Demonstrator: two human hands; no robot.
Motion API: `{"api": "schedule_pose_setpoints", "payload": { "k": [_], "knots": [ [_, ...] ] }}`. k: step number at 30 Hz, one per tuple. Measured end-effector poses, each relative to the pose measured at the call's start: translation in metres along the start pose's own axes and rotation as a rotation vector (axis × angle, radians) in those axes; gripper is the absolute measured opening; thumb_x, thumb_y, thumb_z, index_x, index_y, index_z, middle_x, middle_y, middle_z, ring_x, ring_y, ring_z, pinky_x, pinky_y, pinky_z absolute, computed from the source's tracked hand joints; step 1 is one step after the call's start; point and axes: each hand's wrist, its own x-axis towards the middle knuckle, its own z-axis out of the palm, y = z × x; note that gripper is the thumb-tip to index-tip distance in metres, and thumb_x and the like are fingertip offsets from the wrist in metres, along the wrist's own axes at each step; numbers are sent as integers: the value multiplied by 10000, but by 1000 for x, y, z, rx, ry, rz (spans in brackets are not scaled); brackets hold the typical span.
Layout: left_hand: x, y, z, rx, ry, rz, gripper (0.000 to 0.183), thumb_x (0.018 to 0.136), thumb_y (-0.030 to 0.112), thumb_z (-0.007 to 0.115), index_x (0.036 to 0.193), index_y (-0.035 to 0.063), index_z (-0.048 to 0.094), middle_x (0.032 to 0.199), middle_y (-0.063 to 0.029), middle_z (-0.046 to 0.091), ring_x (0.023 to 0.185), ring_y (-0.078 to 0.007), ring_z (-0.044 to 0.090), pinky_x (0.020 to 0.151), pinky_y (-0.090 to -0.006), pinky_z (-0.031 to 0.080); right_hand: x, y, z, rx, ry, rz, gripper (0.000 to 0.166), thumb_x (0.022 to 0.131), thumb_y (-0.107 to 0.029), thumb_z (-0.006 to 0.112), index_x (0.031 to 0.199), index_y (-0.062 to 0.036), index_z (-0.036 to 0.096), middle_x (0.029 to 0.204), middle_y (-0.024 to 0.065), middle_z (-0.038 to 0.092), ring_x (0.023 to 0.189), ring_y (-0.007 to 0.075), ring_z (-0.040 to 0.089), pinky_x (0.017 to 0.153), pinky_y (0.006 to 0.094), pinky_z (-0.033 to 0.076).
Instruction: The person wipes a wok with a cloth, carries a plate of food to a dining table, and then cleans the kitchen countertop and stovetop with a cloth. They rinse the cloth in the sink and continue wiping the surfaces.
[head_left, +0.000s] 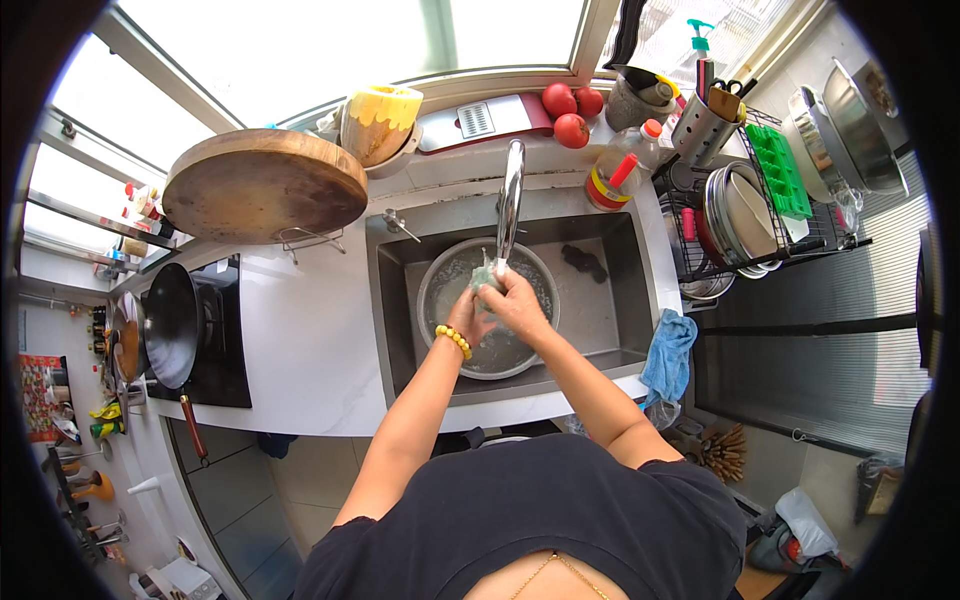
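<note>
Water runs from the chrome faucet (511, 202) onto a small pale green, wet item (486, 279), whose kind I cannot tell. My right hand (519, 302) is closed round this item from the right. Against its lower left side lies my left hand (469, 319), fingers partly spread, with a yellow bead bracelet at the wrist; whether it grips the item is unclear. Both hands are above a round metal basin (545, 271) of cloudy water, which stands in the left part of the steel sink (615, 300). A dark scrubber or cloth (584, 263) lies on the sink floor at right.
A blue cloth (670, 352) hangs over the counter edge at right. Behind the sink are a plastic bottle (619, 169), tomatoes (571, 130) and a grater box (480, 121). A round wooden chopping board (262, 184) stands left, a wok (171, 326) beyond it; a dish rack (739, 262) is right.
</note>
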Motion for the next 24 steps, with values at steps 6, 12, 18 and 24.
{"api": "schedule_pose_setpoints", "payload": {
  "k": [6,12,18,24],
  "knots": [
    [21,-30,-25,-322,-391,56,421,918,379,528,1227,93,532,1178,-68,602,1130,-212,547,962,-381,425,-39,-15,47,-658,102,-294,301,784,-267,678,836,-7,537,877,148,602,874,375,581,787,431,454],
    [27,-19,-7,-164,-2,69,353,944,343,492,1162,76,566,1110,-81,627,1055,-222,587,900,-393,473,-10,10,38,-790,235,-154,230,823,-284,612,877,-65,568,823,175,636,777,401,616,662,498,481],
    [11,-13,19,-234,63,46,393,990,364,413,1138,41,583,1110,-119,638,1026,-264,615,904,-415,495,26,25,6,-695,381,-40,218,815,-288,613,800,-83,540,738,221,622,753,446,598,657,522,457],
    [-21,14,10,-327,-174,27,470,998,374,377,1308,25,428,1289,-180,507,1178,-331,513,1029,-458,407,47,39,-41,2,111,195,340,837,-65,611,1169,-58,536,1090,81,585,935,185,559,819,304,451]
  ]
}}
